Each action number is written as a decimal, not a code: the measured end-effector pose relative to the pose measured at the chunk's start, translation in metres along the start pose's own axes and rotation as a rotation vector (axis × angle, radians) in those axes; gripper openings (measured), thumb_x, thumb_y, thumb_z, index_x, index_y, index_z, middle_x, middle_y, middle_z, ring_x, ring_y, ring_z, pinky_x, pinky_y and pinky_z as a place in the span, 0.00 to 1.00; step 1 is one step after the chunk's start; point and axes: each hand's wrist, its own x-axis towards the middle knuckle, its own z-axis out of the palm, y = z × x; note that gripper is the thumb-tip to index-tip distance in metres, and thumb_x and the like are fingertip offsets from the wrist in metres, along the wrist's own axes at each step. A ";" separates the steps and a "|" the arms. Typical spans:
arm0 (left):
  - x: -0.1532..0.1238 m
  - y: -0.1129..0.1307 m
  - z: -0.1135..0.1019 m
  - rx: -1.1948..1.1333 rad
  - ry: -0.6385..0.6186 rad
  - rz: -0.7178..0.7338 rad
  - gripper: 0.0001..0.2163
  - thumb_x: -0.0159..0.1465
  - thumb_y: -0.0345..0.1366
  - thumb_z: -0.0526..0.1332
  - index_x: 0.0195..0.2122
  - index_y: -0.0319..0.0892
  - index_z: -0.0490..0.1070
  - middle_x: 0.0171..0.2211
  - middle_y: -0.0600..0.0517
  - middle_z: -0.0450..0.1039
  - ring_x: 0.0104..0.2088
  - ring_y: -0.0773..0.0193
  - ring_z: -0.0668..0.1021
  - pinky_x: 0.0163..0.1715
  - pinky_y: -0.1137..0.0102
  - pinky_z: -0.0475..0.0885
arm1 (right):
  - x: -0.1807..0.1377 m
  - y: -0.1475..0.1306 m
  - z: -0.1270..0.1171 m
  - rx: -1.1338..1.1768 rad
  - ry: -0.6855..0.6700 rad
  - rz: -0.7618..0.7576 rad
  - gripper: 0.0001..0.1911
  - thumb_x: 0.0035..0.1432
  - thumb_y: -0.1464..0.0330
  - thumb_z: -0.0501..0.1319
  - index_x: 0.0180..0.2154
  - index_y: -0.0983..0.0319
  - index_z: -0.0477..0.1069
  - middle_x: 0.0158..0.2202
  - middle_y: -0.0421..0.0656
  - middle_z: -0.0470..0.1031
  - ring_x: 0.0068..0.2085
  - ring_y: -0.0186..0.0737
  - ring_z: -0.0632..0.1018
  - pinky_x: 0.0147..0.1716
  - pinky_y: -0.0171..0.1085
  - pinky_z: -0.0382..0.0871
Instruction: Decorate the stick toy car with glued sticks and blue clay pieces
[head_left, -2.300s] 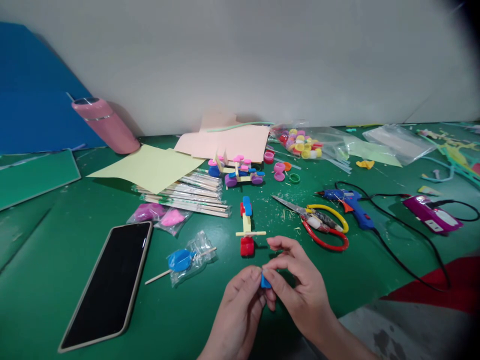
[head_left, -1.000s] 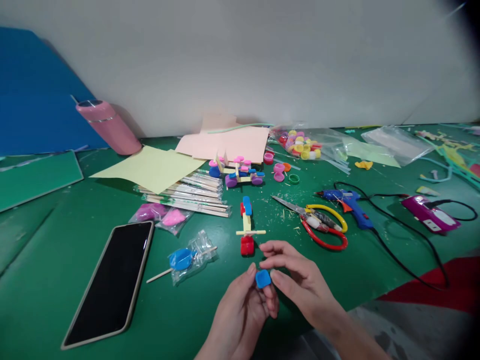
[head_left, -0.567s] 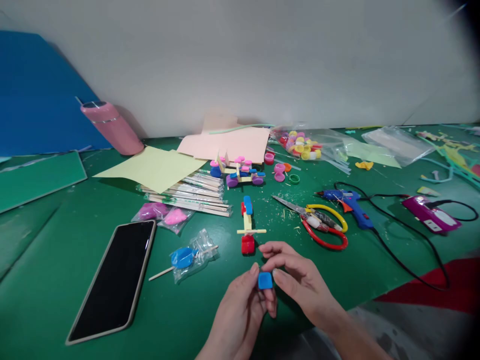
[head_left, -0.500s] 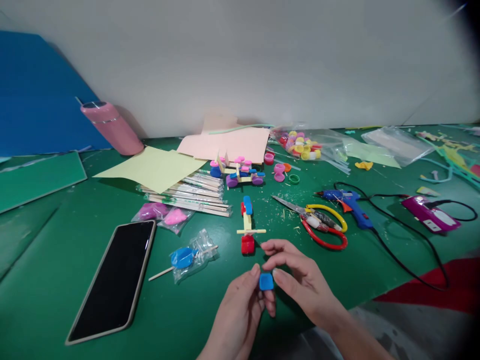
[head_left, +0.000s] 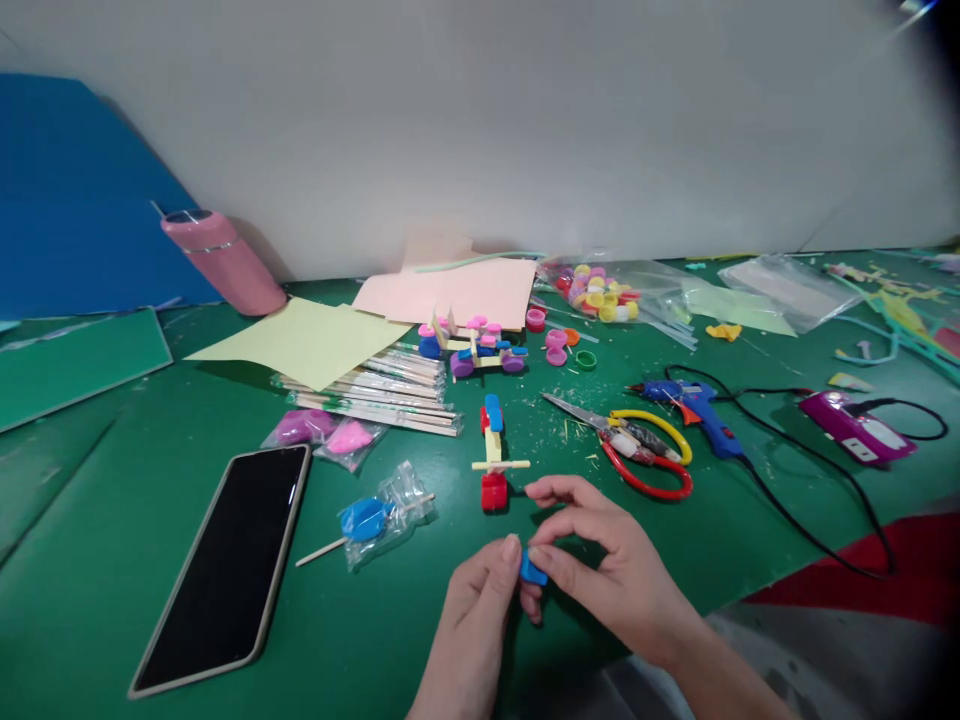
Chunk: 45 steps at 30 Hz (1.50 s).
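Note:
A small blue piece of modelling clay is between my two hands near the table's front edge. My left hand pinches its left side between thumb and fingers. On the other side, the thumb and index finger of my right hand press on it, with the other fingers curved above. Just beyond them lies a small toy vehicle of sticks with red and blue clay parts. To the left, blue clay with a thin stick through it rests on a clear wrapper.
A phone lies at the left. Scissors, a blue glue gun with its cord, and a purple power box are at the right. Behind stand more toy vehicles, wrapped sticks and a pink bottle.
My right thumb and index finger have closed in on the blue clay, which has turned from a square face seen from above to a tilted one.

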 end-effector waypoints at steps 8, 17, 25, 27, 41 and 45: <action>0.005 -0.007 -0.003 -0.334 -0.150 -0.105 0.11 0.58 0.38 0.57 0.24 0.37 0.73 0.20 0.51 0.70 0.22 0.67 0.70 0.24 0.71 0.64 | 0.000 -0.002 0.004 -0.015 -0.004 0.021 0.07 0.55 0.70 0.57 0.28 0.60 0.74 0.36 0.45 0.73 0.51 0.43 0.69 0.46 0.38 0.67; 0.006 -0.008 -0.004 -0.323 -0.088 -0.111 0.11 0.57 0.38 0.58 0.22 0.37 0.72 0.18 0.52 0.69 0.22 0.68 0.69 0.24 0.72 0.64 | 0.001 0.000 0.005 -0.050 0.000 0.044 0.05 0.53 0.69 0.60 0.28 0.58 0.76 0.48 0.43 0.68 0.49 0.41 0.70 0.47 0.37 0.65; 0.007 -0.008 -0.004 -0.285 -0.081 -0.128 0.11 0.56 0.39 0.60 0.22 0.37 0.71 0.18 0.52 0.69 0.21 0.68 0.69 0.24 0.72 0.64 | 0.001 -0.001 0.001 -0.044 -0.021 0.049 0.07 0.54 0.70 0.60 0.27 0.58 0.75 0.43 0.43 0.70 0.52 0.39 0.66 0.48 0.34 0.62; 0.008 -0.008 -0.004 -0.286 -0.081 -0.132 0.11 0.56 0.40 0.60 0.22 0.37 0.71 0.18 0.51 0.70 0.22 0.67 0.69 0.24 0.72 0.64 | 0.001 -0.001 0.001 -0.048 -0.026 0.047 0.07 0.54 0.70 0.60 0.26 0.58 0.75 0.42 0.43 0.70 0.52 0.39 0.66 0.48 0.34 0.62; 0.007 -0.007 -0.003 -0.315 -0.115 -0.131 0.11 0.59 0.38 0.57 0.24 0.38 0.72 0.20 0.52 0.69 0.22 0.68 0.68 0.24 0.73 0.63 | 0.000 0.001 0.002 -0.060 -0.018 0.010 0.13 0.59 0.69 0.54 0.26 0.59 0.73 0.50 0.43 0.66 0.50 0.38 0.68 0.47 0.34 0.63; 0.008 -0.006 -0.002 -0.310 -0.111 -0.120 0.10 0.57 0.38 0.59 0.23 0.37 0.72 0.19 0.52 0.69 0.21 0.69 0.68 0.24 0.74 0.63 | 0.000 0.002 0.005 -0.082 0.007 0.044 0.06 0.55 0.70 0.58 0.31 0.58 0.74 0.49 0.43 0.65 0.49 0.40 0.69 0.47 0.36 0.64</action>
